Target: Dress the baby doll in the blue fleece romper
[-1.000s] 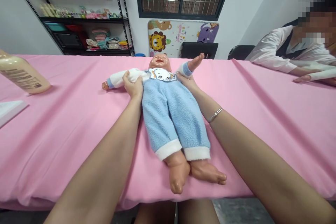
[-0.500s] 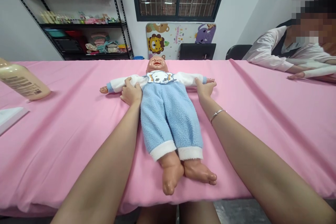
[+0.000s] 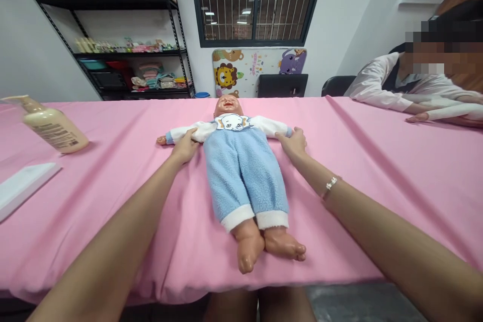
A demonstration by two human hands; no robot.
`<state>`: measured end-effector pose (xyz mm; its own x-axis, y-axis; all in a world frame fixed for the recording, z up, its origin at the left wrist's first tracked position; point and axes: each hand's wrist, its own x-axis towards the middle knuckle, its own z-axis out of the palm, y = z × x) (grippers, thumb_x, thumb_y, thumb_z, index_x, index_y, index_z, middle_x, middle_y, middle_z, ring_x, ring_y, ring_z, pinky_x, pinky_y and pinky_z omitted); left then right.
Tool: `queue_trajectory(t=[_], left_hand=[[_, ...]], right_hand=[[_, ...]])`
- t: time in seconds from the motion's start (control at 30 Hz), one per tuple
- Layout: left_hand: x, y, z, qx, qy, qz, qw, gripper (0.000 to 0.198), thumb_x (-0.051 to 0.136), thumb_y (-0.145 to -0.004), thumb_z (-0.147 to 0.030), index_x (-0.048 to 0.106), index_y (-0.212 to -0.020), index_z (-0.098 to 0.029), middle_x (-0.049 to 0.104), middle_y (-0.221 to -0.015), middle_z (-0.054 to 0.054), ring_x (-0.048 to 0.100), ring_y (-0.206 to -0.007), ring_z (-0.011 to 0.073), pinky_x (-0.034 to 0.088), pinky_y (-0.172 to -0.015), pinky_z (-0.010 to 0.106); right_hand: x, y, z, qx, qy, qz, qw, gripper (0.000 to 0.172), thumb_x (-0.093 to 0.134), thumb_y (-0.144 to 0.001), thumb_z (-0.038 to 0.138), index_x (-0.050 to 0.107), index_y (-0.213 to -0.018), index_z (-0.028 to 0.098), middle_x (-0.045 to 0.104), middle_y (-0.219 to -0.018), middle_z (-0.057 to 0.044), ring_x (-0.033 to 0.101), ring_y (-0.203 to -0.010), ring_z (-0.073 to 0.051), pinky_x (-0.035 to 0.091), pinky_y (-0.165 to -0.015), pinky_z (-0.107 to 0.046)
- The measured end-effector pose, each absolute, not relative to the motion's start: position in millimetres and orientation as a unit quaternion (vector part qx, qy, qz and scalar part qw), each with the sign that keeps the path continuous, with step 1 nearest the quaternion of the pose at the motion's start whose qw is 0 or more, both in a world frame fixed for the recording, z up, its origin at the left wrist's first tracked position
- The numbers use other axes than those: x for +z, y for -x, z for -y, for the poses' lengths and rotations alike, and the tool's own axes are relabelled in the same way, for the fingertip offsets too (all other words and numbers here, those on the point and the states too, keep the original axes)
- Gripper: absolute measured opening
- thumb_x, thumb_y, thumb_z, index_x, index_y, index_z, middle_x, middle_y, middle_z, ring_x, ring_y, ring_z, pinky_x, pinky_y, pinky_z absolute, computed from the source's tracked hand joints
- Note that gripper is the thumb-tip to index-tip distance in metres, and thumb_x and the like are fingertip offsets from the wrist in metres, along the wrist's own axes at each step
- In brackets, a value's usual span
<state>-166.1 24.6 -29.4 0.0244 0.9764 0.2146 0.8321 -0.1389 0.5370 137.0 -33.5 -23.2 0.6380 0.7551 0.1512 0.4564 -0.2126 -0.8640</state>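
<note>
A doll (image 3: 243,171) lies face up on the pink-covered table (image 3: 358,186), feet toward the front edge; left hand (image 3: 185,147) and right hand (image 3: 294,145) touch its sleeves. A pump bottle (image 3: 56,130) stands toward the left end.

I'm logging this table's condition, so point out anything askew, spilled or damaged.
No spill or damage stands out. The one oddity is the pump bottle, which leans in the picture at the left; the wide lens may cause that. The pink cloth is creased, and the doll lies face up, arms spread.
</note>
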Motion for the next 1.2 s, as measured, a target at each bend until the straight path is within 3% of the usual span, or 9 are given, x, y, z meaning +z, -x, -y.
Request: queue_trajectory(t=[0.1,0.13,0.2,0.27,0.4,0.6,0.93,1.1,1.2], left_hand=[[-37,181,-22,0.385,-0.671,-0.613,0.159,0.057,0.055,-0.08,-0.024,0.046,-0.135,-0.014,0.062,-0.082,0.003,0.061,-0.087,0.0229,0.048,-0.088,0.036],[-38,183,-21,0.42,-0.651,-0.608,0.174,0.055,0.055,-0.08,-0.024,0.048,-0.132,-0.011,0.062,-0.084,0.004,0.062,-0.088,0.0229,0.048,-0.089,0.036],[-40,183,-20,0.473,-0.614,-0.595,0.215,0.051,0.055,-0.08,-0.023,0.05,-0.128,-0.008,0.062,-0.085,0.006,0.062,-0.089,0.0228,0.048,-0.087,0.036],[-38,181,-19,0.497,-0.594,-0.581,0.25,0.047,0.053,-0.079,-0.021,0.051,-0.124,-0.007,0.062,-0.084,0.006,0.063,-0.085,0.0219,0.05,-0.082,0.035],[-33,173,-15,0.491,-0.61,-0.558,0.276,0.04,0.054,-0.079,-0.022,0.052,-0.118,-0.01,0.063,-0.081,0.005,0.064,-0.079,0.0211,0.05,-0.075,0.033],[-30,168,-13,0.475,-0.641,-0.54,0.266,0.035,0.053,-0.08,-0.023,0.053,-0.114,-0.012,0.063,-0.073,0.002,0.064,-0.073,0.0202,0.049,-0.07,0.032],[-32,170,-17,0.471,-0.64,-0.553,0.25,0.037,0.052,-0.077,-0.02,0.055,-0.113,-0.012,0.062,-0.072,0.001,0.063,-0.069,0.0191,0.048,-0.067,0.029],[-35,172,-18,0.469,-0.646,-0.551,0.243,0.04,0.05,-0.079,-0.024,0.052,-0.117,-0.011,0.063,-0.074,0.003,0.063,-0.071,0.0212,0.048,-0.069,0.032],[-38,173,-18,0.466,-0.645,-0.558,0.235,0.04,0.047,-0.08,-0.026,0.052,-0.117,-0.011,0.064,-0.073,0.004,0.064,-0.073,0.022,0.048,-0.069,0.033]], right_hand=[[1,-113,90,0.105,0.604,0.554,0.563,0.044,0.065,-0.08,0.028,0.049,-0.119,0.015,0.055,-0.125,-0.014,0.052,-0.115,-0.027,0.042,-0.098,-0.041],[8,-105,112,0.129,0.528,0.644,0.537,0.034,0.063,-0.082,0.029,0.051,-0.112,0.017,0.059,-0.114,-0.011,0.057,-0.104,-0.023,0.046,-0.09,-0.038],[21,-89,152,0.15,0.394,0.826,0.374,0.018,0.062,-0.085,0.025,0.057,-0.1,0.018,0.063,-0.097,-0.006,0.059,-0.089,-0.019,0.047,-0.079,-0.033],[27,-76,179,0.064,0.341,0.913,0.214,0.013,0.066,-0.084,0.023,0.06,-0.094,0.016,0.062,-0.088,-0.006,0.057,-0.083,-0.022,0.044,-0.072,-0.034],[24,-58,192,-0.073,0.339,0.932,0.106,0.01,0.067,-0.082,0.017,0.058,-0.08,0.014,0.058,-0.079,-0.007,0.052,-0.067,-0.02,0.037,-0.06,-0.032],[16,-26,194,-0.14,0.24,0.941,0.192,0.015,0.063,-0.088,0.021,0.055,-0.078,0.013,0.054,-0.073,-0.005,0.047,-0.062,-0.016,0.031,-0.054,-0.029],[15,-22,208,-0.087,0.233,0.925,0.289,0.023,0.047,-0.094,0.015,0.056,-0.074,0.013,0.054,-0.068,-0.003,0.047,-0.058,-0.016,0.031,-0.049,-0.03],[50,-49,165,-0.026,0.335,0.837,0.431,0.016,0.05,-0.095,0.023,0.059,-0.086,0.014,0.063,-0.076,-0.003,0.057,-0.069,-0.014,0.043,-0.065,-0.026],[56,-71,117,0.035,0.495,0.747,0.442,0.008,0.058,-0.088,0.021,0.059,-0.094,0.016,0.065,-0.079,-0.002,0.061,-0.073,-0.016,0.044,-0.067,-0.027]])
